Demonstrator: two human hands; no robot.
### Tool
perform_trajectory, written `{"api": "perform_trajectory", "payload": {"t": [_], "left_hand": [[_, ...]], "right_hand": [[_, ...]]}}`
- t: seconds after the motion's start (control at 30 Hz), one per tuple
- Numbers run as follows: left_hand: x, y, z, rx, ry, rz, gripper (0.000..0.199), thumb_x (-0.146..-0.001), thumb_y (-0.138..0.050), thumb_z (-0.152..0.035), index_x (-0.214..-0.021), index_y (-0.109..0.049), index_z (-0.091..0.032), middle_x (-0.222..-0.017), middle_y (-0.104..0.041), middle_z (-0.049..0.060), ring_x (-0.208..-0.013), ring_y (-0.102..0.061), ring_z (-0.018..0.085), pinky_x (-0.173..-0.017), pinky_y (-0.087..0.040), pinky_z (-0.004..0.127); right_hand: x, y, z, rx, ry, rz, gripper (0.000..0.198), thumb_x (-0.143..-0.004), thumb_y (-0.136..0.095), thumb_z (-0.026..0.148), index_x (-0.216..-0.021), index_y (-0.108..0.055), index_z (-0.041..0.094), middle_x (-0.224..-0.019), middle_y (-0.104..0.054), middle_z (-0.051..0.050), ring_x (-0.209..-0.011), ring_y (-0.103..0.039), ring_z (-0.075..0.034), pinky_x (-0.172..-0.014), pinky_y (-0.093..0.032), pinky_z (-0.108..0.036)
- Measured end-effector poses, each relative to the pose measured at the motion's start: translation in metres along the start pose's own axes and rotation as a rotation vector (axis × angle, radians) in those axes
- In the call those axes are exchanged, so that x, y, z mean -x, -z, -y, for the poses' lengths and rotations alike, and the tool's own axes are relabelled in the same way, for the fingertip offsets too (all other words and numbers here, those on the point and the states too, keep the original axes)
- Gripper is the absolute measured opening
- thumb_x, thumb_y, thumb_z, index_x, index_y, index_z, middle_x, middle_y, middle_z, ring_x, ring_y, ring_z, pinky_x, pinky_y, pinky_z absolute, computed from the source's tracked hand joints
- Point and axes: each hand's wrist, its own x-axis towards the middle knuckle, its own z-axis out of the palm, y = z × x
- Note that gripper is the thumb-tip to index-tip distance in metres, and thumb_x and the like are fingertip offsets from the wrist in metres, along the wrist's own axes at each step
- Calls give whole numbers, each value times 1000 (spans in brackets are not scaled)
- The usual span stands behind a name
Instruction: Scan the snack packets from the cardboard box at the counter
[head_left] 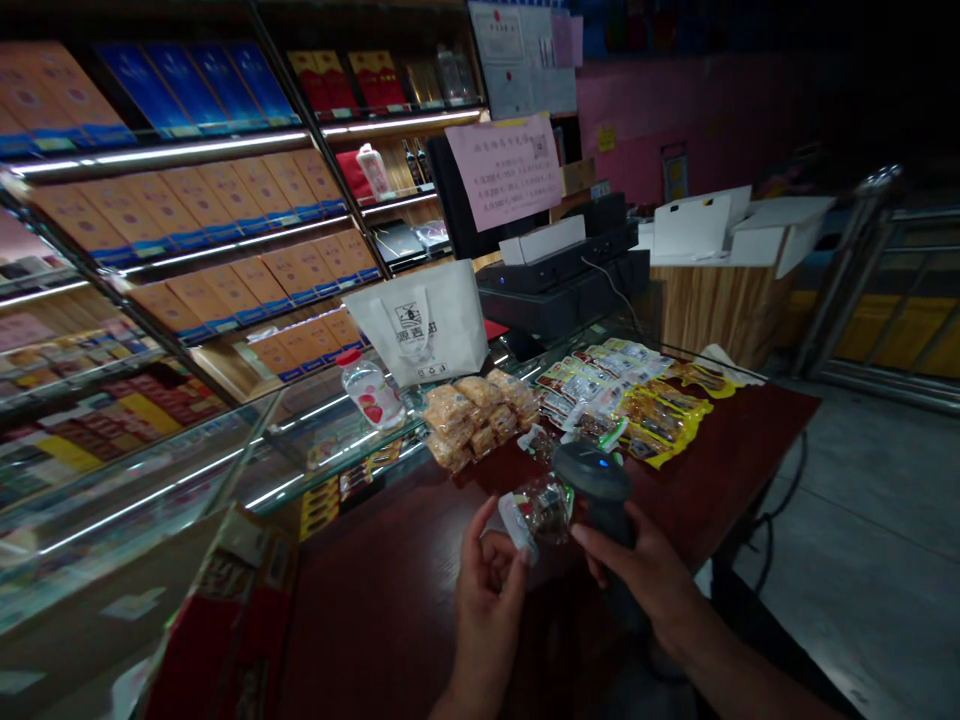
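Between thumb and fingers, my left hand (pixel 489 585) pinches the white end of a small clear snack packet (pixel 546 510) with dark contents. My right hand (pixel 649 560) is wrapped round the handle of a dark barcode scanner (pixel 592 475), which shows a blue light on top. The scanner's head is just right of the packet, above the dark red counter (pixel 390 590). Beyond the hands are a pile of bagged golden snacks (pixel 480 415), rows of white-and-red packets (pixel 592 375) and yellow packets (pixel 664 420). Another small clear packet (pixel 536 442) lies behind the scanner.
A bottle with a red cap (pixel 371 390) stands left of the pile, beside a white tote bag (pixel 427 320). Behind are a monitor with a pink notice (pixel 504 170) and a glass case (pixel 300 440). A red carton (pixel 225 610) is at front left.
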Motion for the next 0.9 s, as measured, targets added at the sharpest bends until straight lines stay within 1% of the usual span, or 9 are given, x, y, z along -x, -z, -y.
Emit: {"api": "perform_trajectory", "payload": {"t": [0.1, 0.2, 0.33, 0.4, 0.5, 0.6, 0.7, 0.77, 0.9], "left_hand": [[0, 0, -1, 36, 28, 5, 67, -79, -75, -34, -139, -47, -28, -72, -58, -4, -67, -60, 13, -68, -51, 23], [-1, -1, -2, 90, 99, -13, 71, -77, -77, -34, -140, -48, -25, -72, -60, -4, -70, -63, 13, -72, -52, 24], [-2, -2, -2, 150, 138, -15, 62, -72, -82, -34, -129, -59, -21, -74, -65, -2, -77, -68, 15, -79, -54, 26], [-1, -3, -1, 161, 160, 12, 56, -71, -83, -33, -121, -64, -19, -78, -69, 0, -80, -69, 16, -81, -54, 27], [1, -5, -2, 196, 199, 15, 52, -69, -84, -34, -115, -67, -18, -91, -74, 6, -86, -71, 20, -83, -56, 30], [1, -9, -4, 246, 263, 39, 49, -68, -85, -37, -110, -69, -17, -97, -76, 9, -84, -72, 23, -78, -59, 33], [0, -10, -4, 256, 368, 109, 51, -68, -85, -39, -110, -68, -15, -96, -76, 12, -73, -73, 23, -66, -60, 32], [-2, -9, -3, 248, 425, 154, 53, -65, -87, -39, -108, -68, -13, -93, -76, 13, -65, -73, 22, -59, -59, 30], [-3, -6, -1, 240, 447, 189, 50, -62, -88, -39, -100, -71, -12, -87, -76, 12, -61, -71, 19, -54, -57, 26]], "right_hand": [[0, -2, -2, 8, 42, -48, 34, -69, -81, 42, -79, -56, 20, -45, -58, 8, -42, -49, -11, -45, -40, -22], [1, -3, -1, -10, 36, -66, 34, -70, -80, 43, -82, -58, 20, -45, -56, 8, -41, -48, -10, -44, -38, -22], [3, -4, 4, -54, 20, -74, 41, -67, -82, 50, -82, -58, 20, -45, -57, 8, -41, -48, -10, -43, -38, -21], [2, -3, 4, -37, 20, -89, 40, -66, -83, 48, -81, -57, 21, -45, -57, 8, -41, -48, -11, -44, -38, -21], [0, 0, 0, 16, 30, -123, 35, -65, -81, 43, -75, -54, 22, -43, -56, 8, -41, -48, -12, -44, -38, -23], [0, 2, -4, 32, 47, -124, 31, -66, -79, 41, -75, -56, 22, -43, -54, 8, -42, -48, -12, -45, -38, -23], [2, 3, -1, 0, 52, -101, 36, -67, -79, 41, -88, -60, 20, -45, -55, 8, -43, -48, -12, -45, -39, -24], [4, 3, 2, -8, 49, -95, 38, -67, -80, 40, -91, -61, 19, -45, -56, 8, -43, -47, -13, -46, -39, -24], [6, 6, 6, 41, 50, -59, 34, -68, -80, 42, -86, -61, 20, -46, -56, 7, -45, -49, -14, -48, -42, -26]]}}
